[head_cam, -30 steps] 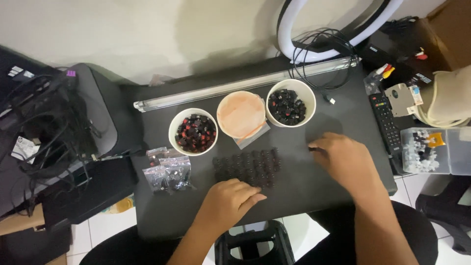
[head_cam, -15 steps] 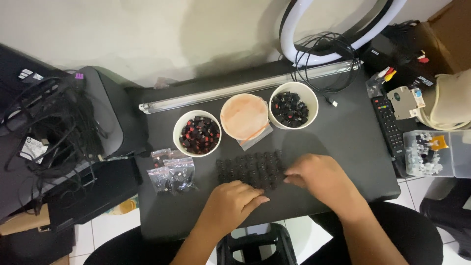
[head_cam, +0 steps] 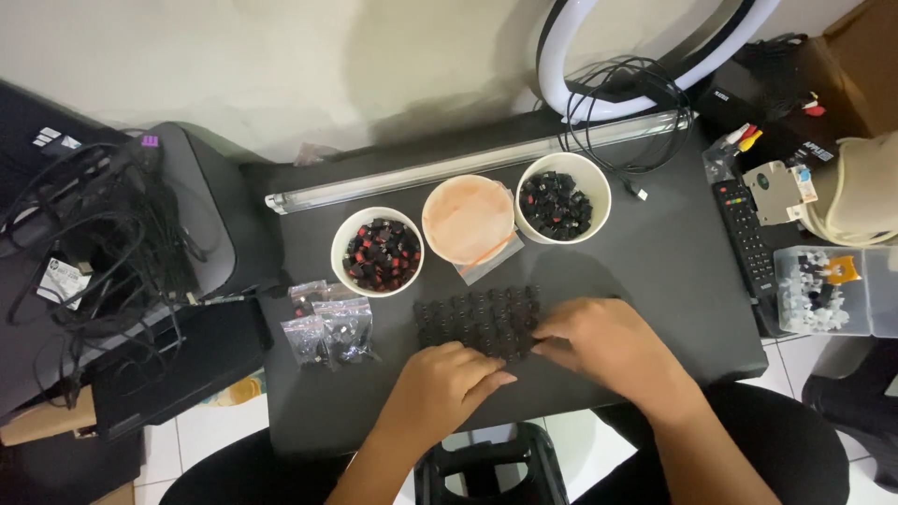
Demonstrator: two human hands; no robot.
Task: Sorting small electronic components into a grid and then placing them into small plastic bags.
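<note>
since the earlier frames the right hand has come in from the right part of the dark surface to the right edge of the grid of small dark pieces, while the left hand stays at the grid's near edge. the grid lies near the front middle of the surface, between the two hands. the right hand's fingers curl down onto its right end; whether they pinch a piece cannot be told, as the fingertips are hidden under the hand. the left hand is loosely curled, fingers resting at the grid's near rim, and nothing can be made out inside it.

behind the grid stand three white bowls in a row. the left bowl holds black and red small parts. the middle bowl looks filled or lined with something pale orange, hard to identify. the right bowl holds dark parts.

left of the grid lie small clear bags with dark bits inside. a long tube lamp lies along the back. a remote rests at the right edge, beside a clear box of small white and dark parts. both forearms are cut off by the bottom edge.
</note>
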